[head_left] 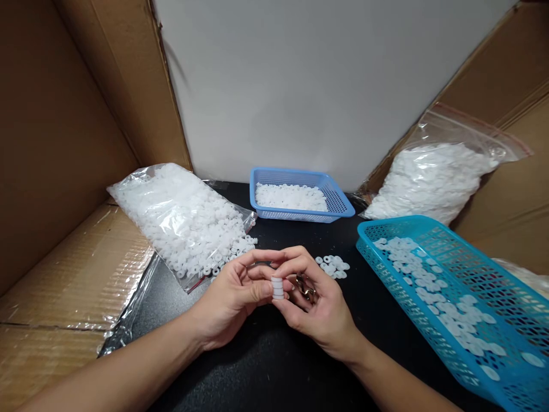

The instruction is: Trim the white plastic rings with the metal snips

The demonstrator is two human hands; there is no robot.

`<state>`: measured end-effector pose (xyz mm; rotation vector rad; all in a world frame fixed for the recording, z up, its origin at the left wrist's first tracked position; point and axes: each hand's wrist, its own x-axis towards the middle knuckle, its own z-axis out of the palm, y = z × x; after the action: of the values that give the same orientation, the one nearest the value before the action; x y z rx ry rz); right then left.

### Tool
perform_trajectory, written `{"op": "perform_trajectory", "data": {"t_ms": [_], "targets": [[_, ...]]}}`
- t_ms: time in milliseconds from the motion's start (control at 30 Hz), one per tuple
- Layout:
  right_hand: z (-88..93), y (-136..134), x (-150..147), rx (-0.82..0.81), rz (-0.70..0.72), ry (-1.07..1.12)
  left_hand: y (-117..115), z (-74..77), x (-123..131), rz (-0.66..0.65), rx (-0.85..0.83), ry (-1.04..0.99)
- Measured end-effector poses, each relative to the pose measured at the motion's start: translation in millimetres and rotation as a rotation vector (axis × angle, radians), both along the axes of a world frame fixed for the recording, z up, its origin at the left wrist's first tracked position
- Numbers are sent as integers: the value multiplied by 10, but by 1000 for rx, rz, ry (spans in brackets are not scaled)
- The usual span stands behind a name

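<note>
My left hand [234, 294] and my right hand [315, 303] meet over the black table [240, 366]. Both pinch a short stack of white rings [277, 288] between thumbs and fingertips. The right hand's curled fingers also hide something small and metallic that I cannot make out. A little pile of loose white rings [333, 266] lies just beyond the right hand. An open clear bag of white rings [182, 217] spills out beside the left hand.
A blue basket [343, 203] of white rings stands at the back centre. A teal basket [484, 320] with flat white discs sits at the right. A second clear bag [437, 177] leans on cardboard at the back right. Cardboard walls [64, 171] close in the left.
</note>
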<state>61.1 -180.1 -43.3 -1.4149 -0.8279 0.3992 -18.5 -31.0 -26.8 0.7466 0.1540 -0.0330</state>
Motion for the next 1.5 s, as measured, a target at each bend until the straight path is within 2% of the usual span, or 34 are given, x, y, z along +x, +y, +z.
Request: {"op": "perform_trajectory", "data": {"t_ms": [300, 633, 800, 933, 1067, 1267, 1500], "targets": [[52, 2, -14, 58, -35, 51, -7, -23, 13, 53, 127, -80], [62, 15, -74, 52, -188, -165, -58, -38, -34, 213, 370, -130], [25, 5, -74, 44, -161, -238, -20, -63, -26, 286, 477, -195], [57, -85, 25, 83, -81, -226, 24, -47, -11, 287, 517, -226], [170, -200, 165, 29, -38, -431, 59, -33, 2, 266, 561, -237], [300, -297, 215, -48, -59, -618, 99, -44, -4, 295, 656, -234], [270, -282, 242, -42, -82, -730, 115, -20, -9, 332, 762, -255]]}}
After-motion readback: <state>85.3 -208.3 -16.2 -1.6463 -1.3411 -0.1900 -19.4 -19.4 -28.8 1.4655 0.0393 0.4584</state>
